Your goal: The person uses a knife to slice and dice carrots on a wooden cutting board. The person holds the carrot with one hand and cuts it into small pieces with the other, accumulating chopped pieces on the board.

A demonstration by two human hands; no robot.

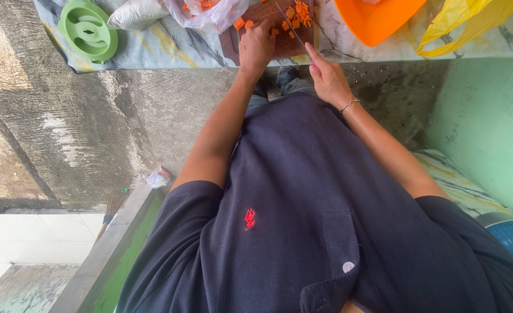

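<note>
A dark polo shirt (303,220) fills the near view. Far off, the left hand (256,46) presses flat on the chopping board (279,43) beside firm, light, slippery carrot pieces (298,13); the right hand (329,78) grips the knife (291,26) by its handle.

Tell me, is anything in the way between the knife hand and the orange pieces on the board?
Nothing visible is. The right hand holds the knife, whose blade reaches straight to the orange pieces on the cutting board. The left hand rests beside it.
</note>
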